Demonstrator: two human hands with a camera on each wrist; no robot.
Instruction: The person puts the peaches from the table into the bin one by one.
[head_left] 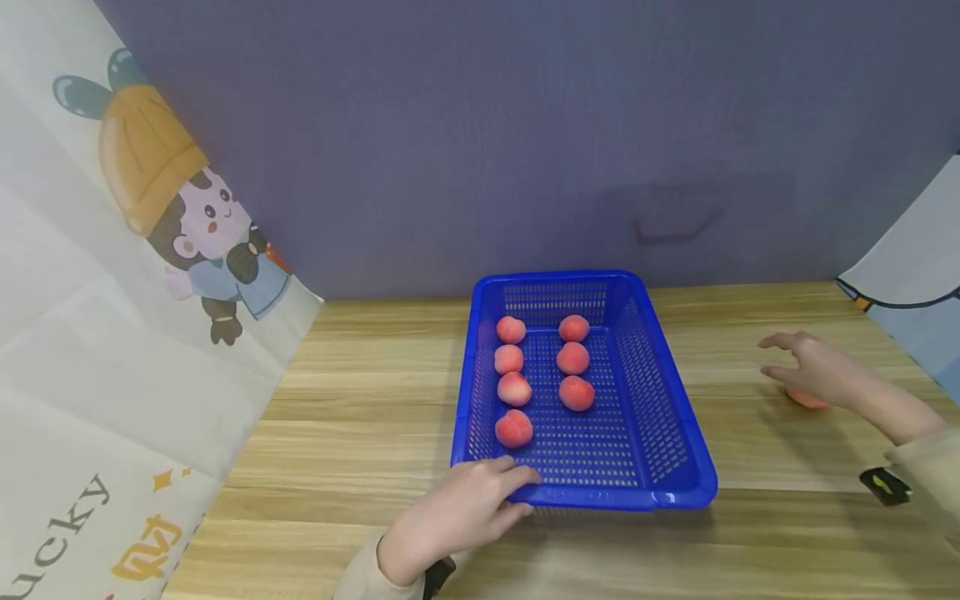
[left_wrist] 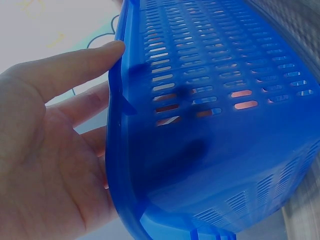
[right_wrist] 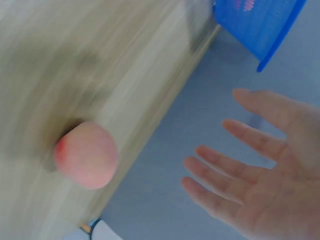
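A blue plastic basket with slotted walls stands on the table, holding peaches in two rows. Several peaches line its left side, and three more sit in a shorter row to their right. My left hand grips the near rim, thumb outside and fingers over the inner side. Right of the basket, my right hand is held over a single peach with its fingers spread. The right wrist view shows this peach on the wood, apart from the fingers.
The wooden table extends to both sides of the basket. Behind it rises a grey-blue panel, close to the basket's far end. A white sheet with cartoon prints hangs on the left, and another printed sheet borders the right.
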